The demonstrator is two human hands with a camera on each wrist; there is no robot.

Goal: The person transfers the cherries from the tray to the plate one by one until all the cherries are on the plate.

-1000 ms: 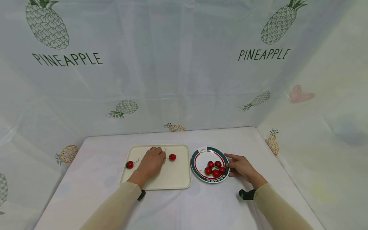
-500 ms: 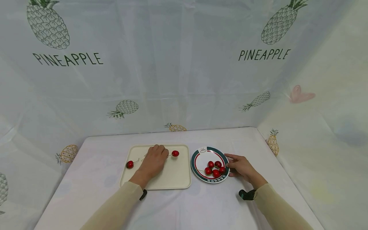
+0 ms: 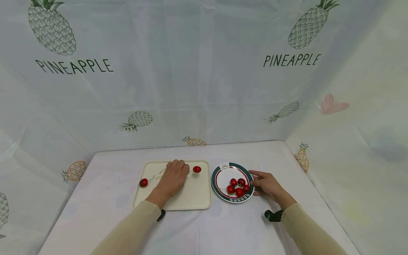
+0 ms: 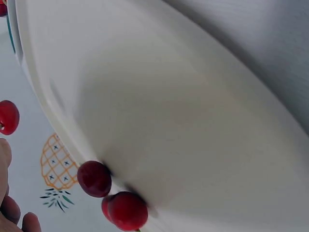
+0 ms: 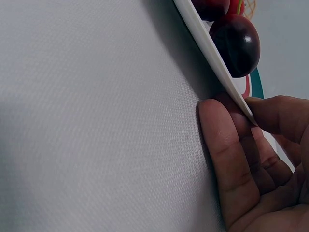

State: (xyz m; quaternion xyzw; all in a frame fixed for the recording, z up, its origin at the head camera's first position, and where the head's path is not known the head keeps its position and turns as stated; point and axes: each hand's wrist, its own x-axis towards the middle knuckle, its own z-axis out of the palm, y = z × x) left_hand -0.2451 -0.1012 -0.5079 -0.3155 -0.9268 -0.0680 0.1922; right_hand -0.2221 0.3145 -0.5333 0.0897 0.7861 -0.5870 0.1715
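My left hand (image 3: 174,179) is over the cream tray (image 3: 194,198), pinching a red cherry (image 3: 197,169) by its stem. In the left wrist view that cherry (image 4: 8,117) hangs just beyond the fingertips (image 4: 5,152). More cherries (image 4: 128,210) lie in the tray; in the head view the hand covers them, leaving thin stems beside it. One dark red cherry (image 3: 143,182) sits at the tray's left side. My right hand (image 3: 269,186) grips the right rim of a round plate (image 3: 220,170), thumb (image 5: 275,113) on top and fingers beneath. Several cherries (image 3: 239,192) rest on the plate.
The plate stands close to the tray's right edge. Both are on a table with a white cloth (image 3: 229,230). A curtain (image 3: 197,81) with pineapple prints hangs behind the table, and another sheet (image 3: 360,159) hangs at the right.
My left hand has moved a little to the right over the tray, and the cherry at its fingertips has shifted right and slightly back with it. The right hand and plate have stayed put.
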